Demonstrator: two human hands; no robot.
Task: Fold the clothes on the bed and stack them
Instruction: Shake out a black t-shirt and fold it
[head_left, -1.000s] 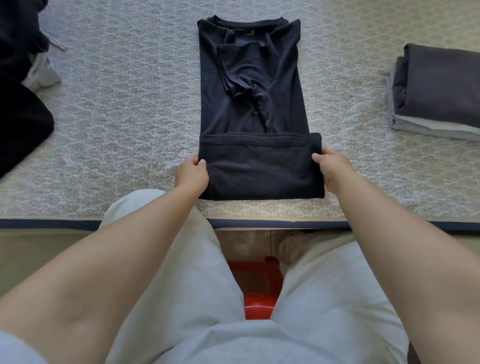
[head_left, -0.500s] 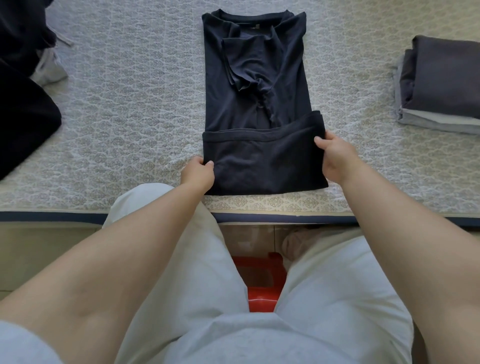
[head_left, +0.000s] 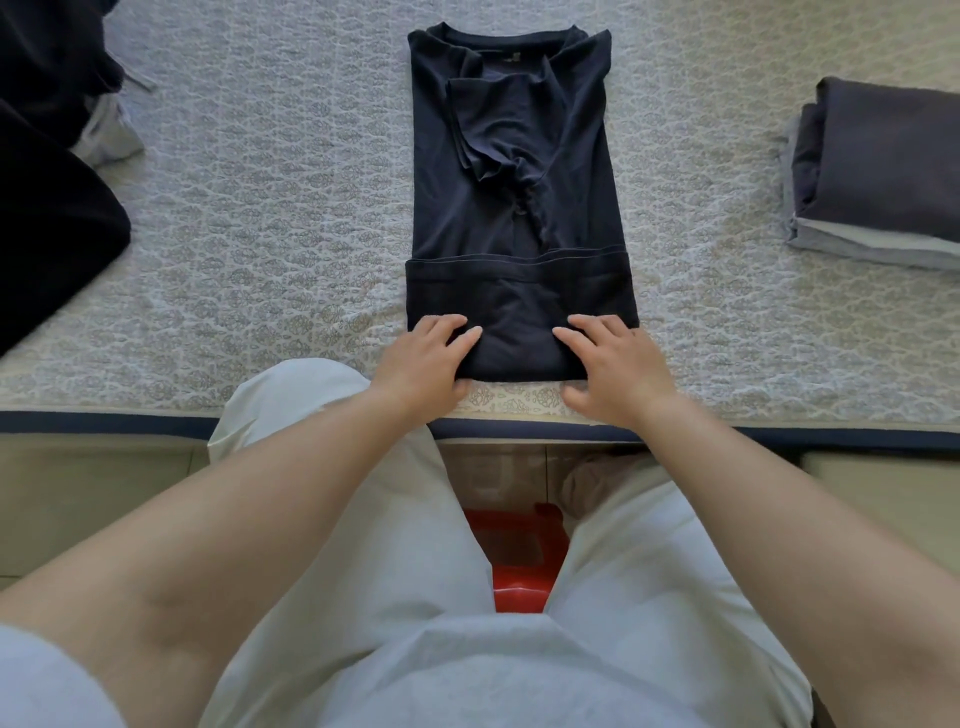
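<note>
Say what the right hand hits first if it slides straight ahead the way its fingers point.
Likely the hem edge of the dark t-shirt, where the bottom is folded up. The right hand already rests on that flap.

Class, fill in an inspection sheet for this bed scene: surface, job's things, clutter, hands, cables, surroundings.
Surface: patterned grey bedspread, dark trim at the near edge.
Job's things: dark T-shirt laid flat, sleeves folded in, bottom part folded up; folded stack at right.
Clutter: dark clothes at left, with a pale garment beside them.
Hands: left hand and right hand press flat on the shirt's near fold, fingers spread, no grip.
Cables: nothing seen.
Surroundings: red stool below, between the person's legs.
</note>
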